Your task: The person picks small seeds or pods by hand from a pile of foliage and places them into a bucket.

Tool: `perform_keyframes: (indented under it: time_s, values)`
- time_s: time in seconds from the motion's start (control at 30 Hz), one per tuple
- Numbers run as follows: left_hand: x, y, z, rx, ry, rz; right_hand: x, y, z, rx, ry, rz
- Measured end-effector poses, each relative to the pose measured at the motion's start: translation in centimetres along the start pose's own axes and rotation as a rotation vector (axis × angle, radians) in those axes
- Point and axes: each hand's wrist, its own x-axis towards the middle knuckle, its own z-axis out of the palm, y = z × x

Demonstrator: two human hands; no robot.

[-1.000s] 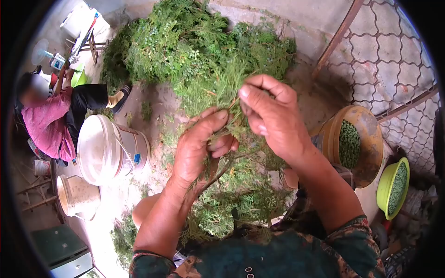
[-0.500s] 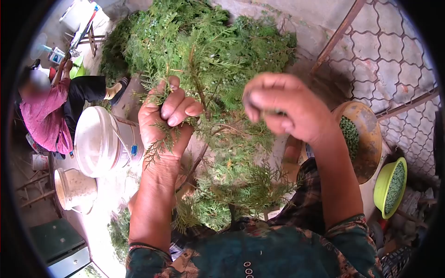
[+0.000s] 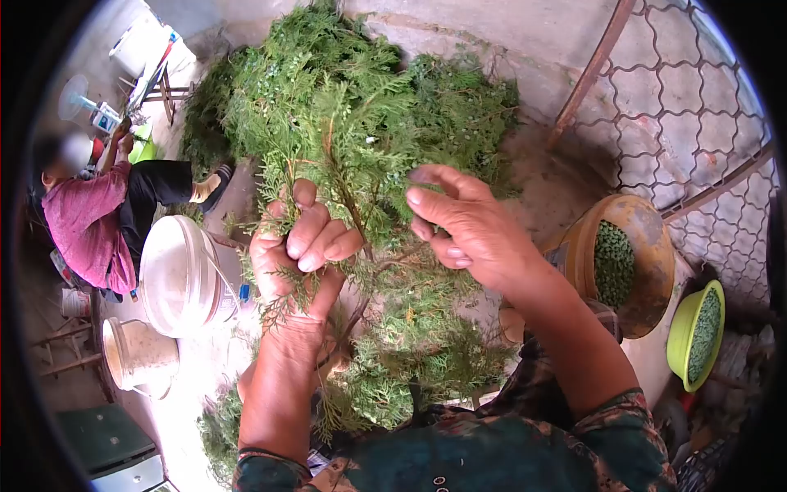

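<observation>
My left hand [image 3: 299, 242] is closed around a leafy arborvitae branch [image 3: 348, 193], whose flat green sprays stick out above and below the fingers. To the right of this branch is my right hand [image 3: 463, 217], with its thumb and fingers apart and bent toward the foliage. Nothing shows between those fingers. Beyond both hands lies a large heap of cut arborvitae branches [image 3: 328, 90] against the wall. More sprays [image 3: 402, 361] lie below the hands, over my lap.
At the right stand a yellowish bucket [image 3: 652, 271] and a lime-green basin [image 3: 676, 332], both holding small green cones or berries. White buckets [image 3: 172, 275] [image 3: 135, 353] stand left. A person in a pink top [image 3: 86, 221] sits beyond them. A metal lattice [image 3: 672, 107] leans at the right.
My right hand has come left and slightly down, closer to the branch, and its fingers have spread. My left hand keeps its hold on the branch. The whole view has shifted slightly.
</observation>
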Motion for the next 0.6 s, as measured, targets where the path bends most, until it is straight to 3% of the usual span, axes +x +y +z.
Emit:
perform_keyframes:
  time_s: [0.13,0.23,0.3,0.4,0.57,0.6]
  values:
    - [-0.3,-0.4,0.2,0.016,-0.007,-0.033,1.0,0.8,0.4,0.016,0.08,-0.072]
    - [-0.2,-0.3,0.1,0.01,-0.032,-0.036,1.9,1.1,0.0,-0.04,-0.066,0.071]
    - [-0.1,-0.1,0.0,-0.034,-0.018,-0.008,2.0,2.1,0.3,0.016,-0.28,0.224]
    - [0.4,0.4,-0.6,-0.149,0.03,0.015,2.4,2.6,0.7,0.002,-0.231,0.136]
    - [0.7,1.4,-2.6,-0.208,-0.115,-0.017,2.7,2.2,1.5,0.007,-0.247,0.131]
    - [0.6,1.7,-2.2,-0.032,0.061,-0.005,2.8,2.2,1.7,-0.087,-0.176,0.053]
